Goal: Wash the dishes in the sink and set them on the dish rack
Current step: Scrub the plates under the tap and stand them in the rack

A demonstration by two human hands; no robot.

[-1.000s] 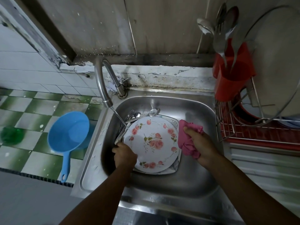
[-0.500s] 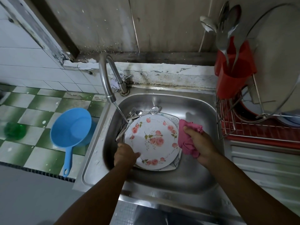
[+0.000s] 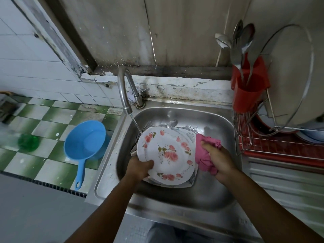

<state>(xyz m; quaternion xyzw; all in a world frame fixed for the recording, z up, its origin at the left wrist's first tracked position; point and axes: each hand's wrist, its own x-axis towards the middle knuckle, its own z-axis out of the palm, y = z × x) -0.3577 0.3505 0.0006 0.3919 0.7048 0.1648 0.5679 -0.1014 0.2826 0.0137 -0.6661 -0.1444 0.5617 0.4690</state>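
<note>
Round white rose-patterned plate (image 3: 166, 151) — left hand (image 3: 140, 168) grips rim; right hand (image 3: 219, 160) clutches crumpled pink cloth (image 3: 205, 155). Inside steel sink (image 3: 210, 118) — not yet racked.

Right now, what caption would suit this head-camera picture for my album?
Left hand grips a floral plate under the running tap while the right hand holds a pink cloth over the steel sink.
</note>
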